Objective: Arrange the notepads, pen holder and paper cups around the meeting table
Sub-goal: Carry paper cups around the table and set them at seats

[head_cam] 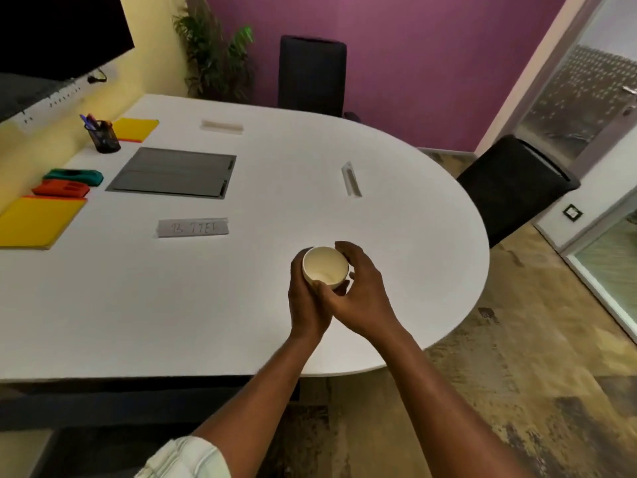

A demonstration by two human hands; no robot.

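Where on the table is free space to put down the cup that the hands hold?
Free: the white table around the paper cup, right of the grey name tag, up to the rounded edge. Crowded: far left, with yellow notepads, pen holder and grey panel.

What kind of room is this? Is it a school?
More likely an office meeting room: a big white oval table with black office chairs around it, a dark screen on the wall, and name plates set at the seats.

Cup (325, 267) cream, counter (138, 305) white, notepads (38, 220) yellow. Pen holder (105, 138) black mesh. Wall (413, 63) purple, chairs (310, 74) black.
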